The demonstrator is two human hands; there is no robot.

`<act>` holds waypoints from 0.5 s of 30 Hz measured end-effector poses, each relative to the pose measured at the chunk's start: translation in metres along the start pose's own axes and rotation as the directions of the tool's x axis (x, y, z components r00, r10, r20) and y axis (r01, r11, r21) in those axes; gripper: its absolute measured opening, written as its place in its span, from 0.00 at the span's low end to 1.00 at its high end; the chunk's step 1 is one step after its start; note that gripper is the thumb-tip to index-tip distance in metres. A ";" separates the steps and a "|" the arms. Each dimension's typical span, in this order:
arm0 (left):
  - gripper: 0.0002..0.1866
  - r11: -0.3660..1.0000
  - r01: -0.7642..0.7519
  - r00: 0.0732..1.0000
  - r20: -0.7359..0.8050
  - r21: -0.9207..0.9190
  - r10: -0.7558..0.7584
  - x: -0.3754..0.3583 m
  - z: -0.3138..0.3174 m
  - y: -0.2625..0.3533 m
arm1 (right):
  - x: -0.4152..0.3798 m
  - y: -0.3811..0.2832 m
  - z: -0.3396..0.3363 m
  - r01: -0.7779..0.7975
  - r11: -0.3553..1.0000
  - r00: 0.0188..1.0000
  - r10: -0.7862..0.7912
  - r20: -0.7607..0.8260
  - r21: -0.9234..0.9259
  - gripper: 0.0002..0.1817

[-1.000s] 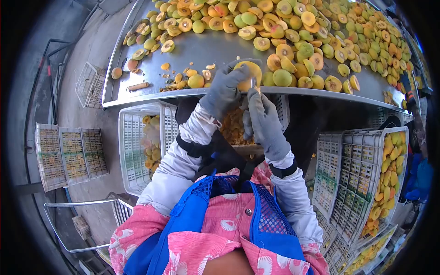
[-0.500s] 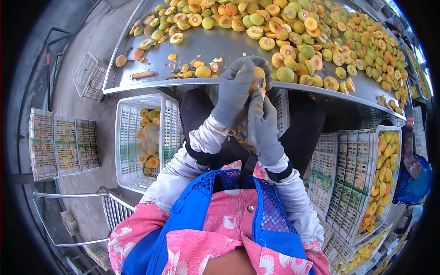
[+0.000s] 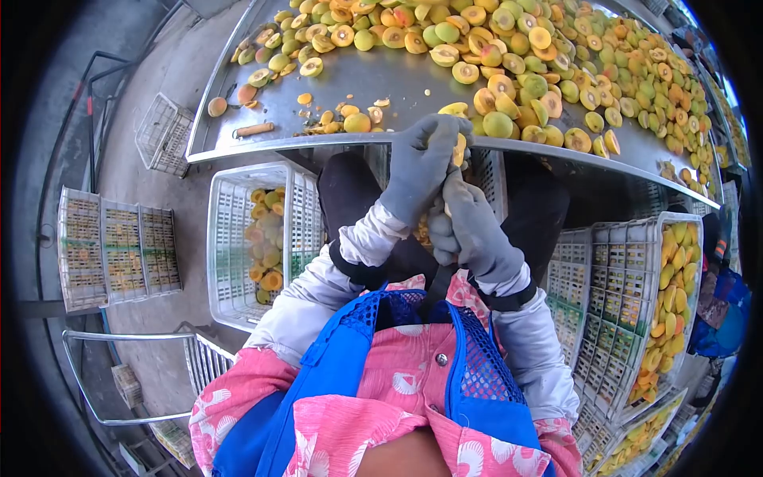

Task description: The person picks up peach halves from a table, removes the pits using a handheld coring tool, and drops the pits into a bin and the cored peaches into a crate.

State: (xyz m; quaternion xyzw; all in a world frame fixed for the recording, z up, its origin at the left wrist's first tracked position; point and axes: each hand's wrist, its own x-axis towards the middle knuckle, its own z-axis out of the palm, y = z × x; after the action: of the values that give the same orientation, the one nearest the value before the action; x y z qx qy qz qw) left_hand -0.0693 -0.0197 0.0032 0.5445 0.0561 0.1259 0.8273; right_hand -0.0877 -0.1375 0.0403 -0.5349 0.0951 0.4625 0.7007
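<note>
My left hand (image 3: 420, 163), in a grey glove, is closed around a peach half (image 3: 459, 149) at the near edge of the metal table. Yellow flesh shows between its fingers. Just below and to the right, my right hand (image 3: 481, 230), also gloved in grey, is curled into a fist around a pitting knife; its blade is hidden now and its handle is mostly covered. The thumb of this hand points up towards the peach half. On the table (image 3: 373, 86) ahead lies a large heap of cut and whole peaches (image 3: 497, 56).
A wooden-handled tool (image 3: 253, 129) lies at the table's left, near peach scraps (image 3: 350, 111). A white crate (image 3: 230, 298) with peach halves stands left of my knees. Full crates (image 3: 620, 262) stand at right. A metal-framed chair (image 3: 127, 337) is at lower left. Another person (image 3: 722, 314) sits far right.
My right hand has drawn down and slightly right, away from the peach half, and turned its knuckles outward. The metal blade seen at the fruit before is now out of sight.
</note>
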 end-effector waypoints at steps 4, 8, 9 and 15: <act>0.16 0.988 -0.042 0.998 0.042 0.149 0.036 0.004 -0.007 -0.008 | 0.003 -0.002 -0.011 -0.137 0.987 0.958 0.110 0.265 0.084 0.27; 0.15 0.960 -0.017 0.993 0.119 0.279 -0.017 0.009 -0.015 -0.015 | 0.004 0.001 -0.007 -0.160 0.983 0.983 0.151 0.106 0.086 0.27; 0.15 0.960 -0.017 0.993 0.118 0.279 -0.017 0.011 -0.018 -0.016 | 0.005 0.000 -0.007 -0.194 0.974 0.977 0.182 0.113 0.113 0.26; 0.15 0.759 -0.345 0.919 0.361 0.552 0.155 0.013 -0.021 -0.005 | 0.006 0.005 -0.019 -0.203 0.954 0.913 0.104 0.394 0.221 0.26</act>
State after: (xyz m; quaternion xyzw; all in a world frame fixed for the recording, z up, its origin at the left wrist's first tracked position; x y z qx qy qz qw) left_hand -0.0613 0.0006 -0.0092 0.7951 -0.1042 0.1295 0.5833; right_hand -0.0811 -0.1499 0.0256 -0.3312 0.0598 0.5944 0.7304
